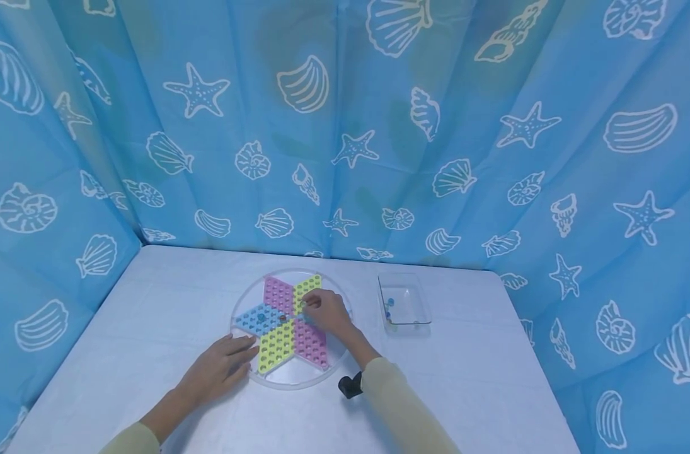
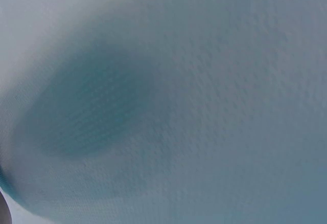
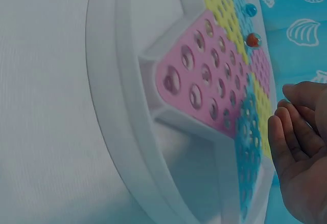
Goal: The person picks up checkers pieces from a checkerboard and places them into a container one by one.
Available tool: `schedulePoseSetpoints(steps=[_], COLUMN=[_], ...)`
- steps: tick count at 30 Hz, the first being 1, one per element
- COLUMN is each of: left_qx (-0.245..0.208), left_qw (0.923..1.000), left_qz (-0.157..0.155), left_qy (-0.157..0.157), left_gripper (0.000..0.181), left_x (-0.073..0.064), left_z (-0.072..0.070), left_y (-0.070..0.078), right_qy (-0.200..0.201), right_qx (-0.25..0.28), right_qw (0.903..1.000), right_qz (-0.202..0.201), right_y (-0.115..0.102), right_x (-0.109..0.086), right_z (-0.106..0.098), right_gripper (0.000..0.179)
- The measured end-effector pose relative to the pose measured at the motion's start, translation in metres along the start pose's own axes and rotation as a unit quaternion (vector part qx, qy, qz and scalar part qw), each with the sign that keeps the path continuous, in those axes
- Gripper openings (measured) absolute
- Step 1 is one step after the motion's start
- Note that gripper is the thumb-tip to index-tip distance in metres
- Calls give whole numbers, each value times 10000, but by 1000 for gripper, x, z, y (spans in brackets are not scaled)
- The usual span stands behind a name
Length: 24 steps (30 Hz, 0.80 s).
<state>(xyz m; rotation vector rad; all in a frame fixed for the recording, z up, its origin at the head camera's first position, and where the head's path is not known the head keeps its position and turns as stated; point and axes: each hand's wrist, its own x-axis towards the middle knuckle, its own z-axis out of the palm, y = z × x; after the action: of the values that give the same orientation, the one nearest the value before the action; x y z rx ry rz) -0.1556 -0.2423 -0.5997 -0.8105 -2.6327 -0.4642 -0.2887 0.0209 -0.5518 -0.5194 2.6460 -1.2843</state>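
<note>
A round clear-rimmed Chinese checkers board (image 1: 291,385) with a pink, yellow and blue star lies on the white table. My left hand (image 1: 220,369) rests at its near left edge, fingers stretched out onto the rim. Over the far yellow point, my right hand (image 1: 327,311) has thumb and fingertips drawn together. A small pale marble shows at those fingertips in the head view, mostly hidden by them. In the right wrist view a blue marble (image 3: 251,9) and a red marble (image 3: 253,40) sit on the board.
A clear rectangular box (image 1: 407,306) with several marbles stands right of the board. A black wrist camera (image 1: 351,385) sticks out by the right sleeve. A blue shell-print curtain (image 1: 345,126) surrounds the table (image 1: 464,366). Fabric (image 2: 214,106) fills the left wrist view.
</note>
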Motion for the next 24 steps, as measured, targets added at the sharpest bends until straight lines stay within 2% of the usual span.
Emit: schedulePoseSetpoints(steps=[5, 11, 24], left_qx=[-3, -82, -33], left_qw=[9999, 10000, 10000], left_qz=[86, 38, 4], left_qy=[99, 30, -12], left_gripper=[32, 33, 33], left_x=[1, 1, 0], left_z=[1, 2, 1], left_y=[0, -1, 1], right_qy=[34, 131, 485], right_qx=[19, 253, 198], right_qw=[9999, 9988, 9985], right_qz=[-157, -402, -126], right_y=[1, 5, 22], right_x=[-4, -10, -15], right_z=[-15, -34, -71], right_gripper=[18, 18, 15])
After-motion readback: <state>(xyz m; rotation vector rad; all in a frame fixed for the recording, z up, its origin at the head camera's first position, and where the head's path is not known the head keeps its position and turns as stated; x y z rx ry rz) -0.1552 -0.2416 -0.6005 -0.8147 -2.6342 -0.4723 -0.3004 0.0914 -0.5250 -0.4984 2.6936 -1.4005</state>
